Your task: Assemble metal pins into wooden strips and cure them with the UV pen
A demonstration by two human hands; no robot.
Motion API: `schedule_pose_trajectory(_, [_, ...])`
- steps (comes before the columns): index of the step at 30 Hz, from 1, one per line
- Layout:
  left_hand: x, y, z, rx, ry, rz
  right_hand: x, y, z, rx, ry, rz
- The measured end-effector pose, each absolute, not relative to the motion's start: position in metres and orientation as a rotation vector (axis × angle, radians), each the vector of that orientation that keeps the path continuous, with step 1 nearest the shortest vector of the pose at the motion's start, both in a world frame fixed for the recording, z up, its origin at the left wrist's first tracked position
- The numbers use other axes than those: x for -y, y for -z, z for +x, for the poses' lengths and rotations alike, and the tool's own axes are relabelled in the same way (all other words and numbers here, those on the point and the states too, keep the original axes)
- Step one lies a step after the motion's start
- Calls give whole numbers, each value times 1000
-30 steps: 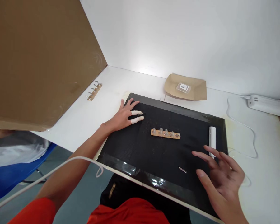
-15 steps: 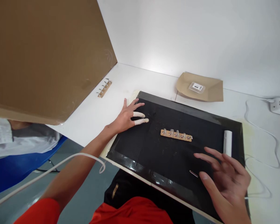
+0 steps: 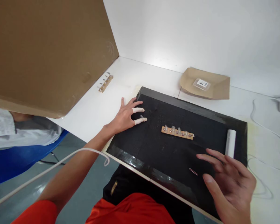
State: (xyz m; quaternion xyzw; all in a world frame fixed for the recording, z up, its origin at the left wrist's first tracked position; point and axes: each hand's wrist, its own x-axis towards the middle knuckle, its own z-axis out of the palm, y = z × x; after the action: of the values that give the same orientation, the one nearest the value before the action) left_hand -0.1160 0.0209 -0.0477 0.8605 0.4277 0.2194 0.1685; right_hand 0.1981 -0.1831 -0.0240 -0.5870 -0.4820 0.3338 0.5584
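Head view: your left hand point(image 3: 125, 119) is resting splayed on mat point(image 3: 137, 140), left edge; right hand point(image 3: 235, 184) hovering wide, right edge.

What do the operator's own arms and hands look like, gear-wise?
Left arm: short red sleeve, bare forearm. Left hand: white finger covers on thumb and index finger, other fingers bare. Right hand: bare, no covers visible; any right sleeve is out of view. A white cable crosses in front of the left forearm.

Right hand point(image 3: 234, 183) hides 1 end of the white tube point(image 3: 231, 142).
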Motion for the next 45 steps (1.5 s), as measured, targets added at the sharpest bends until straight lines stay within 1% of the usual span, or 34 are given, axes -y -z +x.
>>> schedule_pose_trajectory(13, [-1, 46, -108, -1326, -577, 2635, 197, 29, 201, 1128, -760, -1381])
schedule_pose_trajectory(20, [0, 45, -111, -1161, -492, 2694, 204, 31, 203, 1158, -716, -1381])
schedule_pose_trajectory(29, [-3, 45, -115, -1025, -554, 2705, 211, 35, 205, 1142, -702, -1346])
schedule_pose_trajectory(33, [-3, 30, -111, -1002, -598, 2621, 212, 36, 207, 1135, -693, -1343])
schedule_pose_trajectory(39, [-15, -12, -81, -791, -602, 2617, 212, 38, 207, 1169, -695, -1334])
schedule_pose_trajectory(42, [-23, -24, -47, -636, -469, 2632, 211, 38, 203, 1165, -703, -1327])
schedule_pose_trajectory(45, [-27, -24, -11, -503, -321, 2634, 210, 38, 197, 1157, -722, -1309])
